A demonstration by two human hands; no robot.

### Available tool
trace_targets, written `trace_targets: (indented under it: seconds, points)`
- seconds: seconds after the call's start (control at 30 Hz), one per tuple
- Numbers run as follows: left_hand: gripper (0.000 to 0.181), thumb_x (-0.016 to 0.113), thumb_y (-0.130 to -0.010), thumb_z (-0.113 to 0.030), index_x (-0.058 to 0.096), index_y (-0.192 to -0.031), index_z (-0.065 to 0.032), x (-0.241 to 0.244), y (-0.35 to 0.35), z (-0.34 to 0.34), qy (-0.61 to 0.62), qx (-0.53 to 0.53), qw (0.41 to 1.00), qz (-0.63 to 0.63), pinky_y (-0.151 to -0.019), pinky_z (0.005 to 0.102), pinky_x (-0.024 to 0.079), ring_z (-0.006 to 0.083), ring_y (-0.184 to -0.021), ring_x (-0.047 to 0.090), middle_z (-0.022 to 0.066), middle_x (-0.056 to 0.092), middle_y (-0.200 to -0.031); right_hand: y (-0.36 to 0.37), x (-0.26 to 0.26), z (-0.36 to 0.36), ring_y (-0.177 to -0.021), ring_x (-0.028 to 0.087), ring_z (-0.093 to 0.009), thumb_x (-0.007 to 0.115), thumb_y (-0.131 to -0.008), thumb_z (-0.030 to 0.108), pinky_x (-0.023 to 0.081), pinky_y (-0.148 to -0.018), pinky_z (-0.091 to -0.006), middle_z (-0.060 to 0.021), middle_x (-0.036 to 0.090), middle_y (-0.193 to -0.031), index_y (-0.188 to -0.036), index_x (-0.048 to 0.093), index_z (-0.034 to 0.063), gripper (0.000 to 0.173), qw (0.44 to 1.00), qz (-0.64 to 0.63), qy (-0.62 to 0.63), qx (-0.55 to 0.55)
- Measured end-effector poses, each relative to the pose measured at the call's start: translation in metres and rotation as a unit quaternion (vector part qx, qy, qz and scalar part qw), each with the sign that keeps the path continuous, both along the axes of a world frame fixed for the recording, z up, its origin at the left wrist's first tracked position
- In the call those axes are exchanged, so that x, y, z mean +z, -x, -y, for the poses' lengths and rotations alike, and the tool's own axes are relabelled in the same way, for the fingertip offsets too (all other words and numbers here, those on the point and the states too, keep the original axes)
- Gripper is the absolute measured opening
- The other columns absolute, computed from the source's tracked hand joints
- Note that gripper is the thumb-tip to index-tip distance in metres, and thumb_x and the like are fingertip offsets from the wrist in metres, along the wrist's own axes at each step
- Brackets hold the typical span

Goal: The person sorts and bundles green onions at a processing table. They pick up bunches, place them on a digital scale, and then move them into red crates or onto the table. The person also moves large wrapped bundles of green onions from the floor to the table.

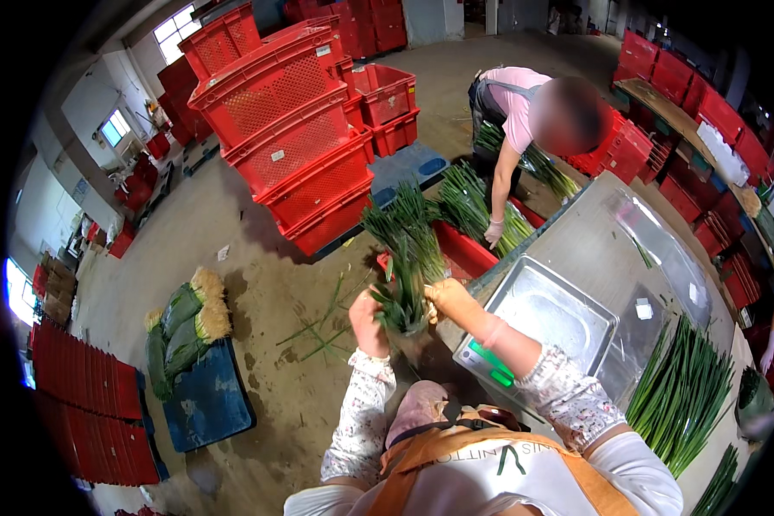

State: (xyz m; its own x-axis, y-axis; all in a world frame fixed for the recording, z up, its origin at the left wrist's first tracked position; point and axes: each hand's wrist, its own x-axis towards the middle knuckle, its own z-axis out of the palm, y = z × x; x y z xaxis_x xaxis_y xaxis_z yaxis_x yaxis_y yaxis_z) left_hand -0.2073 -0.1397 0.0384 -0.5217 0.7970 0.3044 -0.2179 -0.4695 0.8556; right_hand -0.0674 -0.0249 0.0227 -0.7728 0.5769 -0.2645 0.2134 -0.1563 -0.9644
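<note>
In front of my body, my left hand (369, 320) grips the left side of a bundle of green stalks (405, 303), which seems to be in clear plastic. On the bundle's right side is my right hand (450, 298), in an orange glove, its fingers closed at the bundle's edge. Beyond the bundle, more bagged green stalks (413, 226) stand at a red plastic crate (461, 251). To the right of my right hand lies a digital scale with a metal tray (548, 309) on the table. A large pile of loose green stalks (684, 387) rests at the table's right.
A co-worker (513, 109) bends over the crate, one gloved hand on bagged stalks. Stacked red crates (290, 129) stand on a blue pallet (403, 168) ahead. Bagged bundles with pale roots (190, 322) lie on another blue pallet (206, 403) at left. Clear plastic bags (671, 258) lie on the table.
</note>
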Motion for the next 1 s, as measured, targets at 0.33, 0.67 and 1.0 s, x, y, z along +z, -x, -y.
trace_targets:
  seconds: [0.33, 0.67, 1.0]
  points:
    - [0.022, 0.049, -0.087, -0.014, 0.048, -0.067, -0.0047, 0.126, -0.090, -0.023, -0.024, 0.055, 0.990, -0.129, -0.049, 0.0220, 0.031, 0.0077, -0.056, 0.040, -0.0009, 0.043, -0.065, -0.082, 0.070, 0.023, -0.088, 0.045, -0.017, 0.048, -0.089, 0.031, 0.041, -0.072, -0.0288, -0.0066, 0.043, -0.099, -0.103, 0.044, 0.0049, 0.029, 0.927, -0.364, 0.002, -0.090]
    - [0.018, 0.065, -0.073, -0.014, 0.052, -0.079, -0.0037, 0.118, -0.273, -0.018, -0.198, -0.234, 0.856, -0.416, -0.059, 0.0330, 0.044, 0.0246, -0.067, 0.054, 0.0087, 0.049, -0.080, -0.242, 0.005, 0.105, -0.103, 0.045, -0.021, 0.045, -0.087, 0.021, 0.045, -0.083, -0.0327, -0.0085, 0.043, -0.114, -0.112, 0.039, 0.0056, 0.030, 0.697, -0.450, 0.206, -0.518]
    - [0.048, 0.065, -0.071, -0.013, 0.046, -0.114, -0.0054, 0.040, -0.237, -0.031, -0.086, -0.414, 0.784, -0.453, -0.095, 0.0388, 0.034, 0.0318, -0.113, 0.041, 0.0161, 0.041, -0.117, -0.339, -0.075, 0.159, -0.077, 0.057, -0.020, 0.046, -0.083, 0.012, 0.049, -0.070, -0.0319, -0.0087, 0.060, -0.083, -0.084, 0.054, 0.0037, 0.011, 0.453, -0.414, 0.227, -0.756]
